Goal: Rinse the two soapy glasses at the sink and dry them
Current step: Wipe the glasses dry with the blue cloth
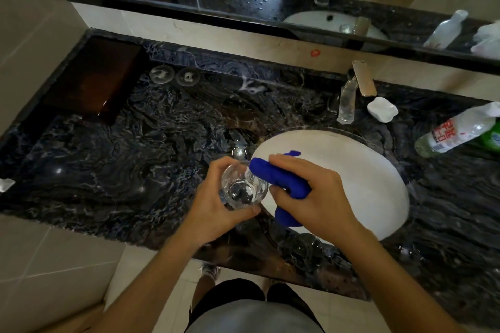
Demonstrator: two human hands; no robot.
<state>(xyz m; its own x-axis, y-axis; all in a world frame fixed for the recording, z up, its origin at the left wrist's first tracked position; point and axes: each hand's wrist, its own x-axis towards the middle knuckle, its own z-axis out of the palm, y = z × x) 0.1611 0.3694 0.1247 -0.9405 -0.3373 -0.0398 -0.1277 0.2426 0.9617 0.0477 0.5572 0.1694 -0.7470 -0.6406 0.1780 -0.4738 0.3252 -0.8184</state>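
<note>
My left hand (216,205) grips a clear glass (243,188) from the left, its mouth facing up at me, just left of the white sink basin (378,184). My right hand (311,192) clutches a bunched blue cloth (278,177) that presses against the glass's right rim. A second clear glass (304,250) stands on the dark marble counter at the front edge, below my right wrist. The tap (347,101) behind the basin shows no running water.
Two glass coasters or lids (174,75) lie at the back left of the counter (135,143). A white soap dish (382,109), a phone (364,78) leaning on the wall and tilted bottles (457,132) sit right of the tap. A mirror runs along the back.
</note>
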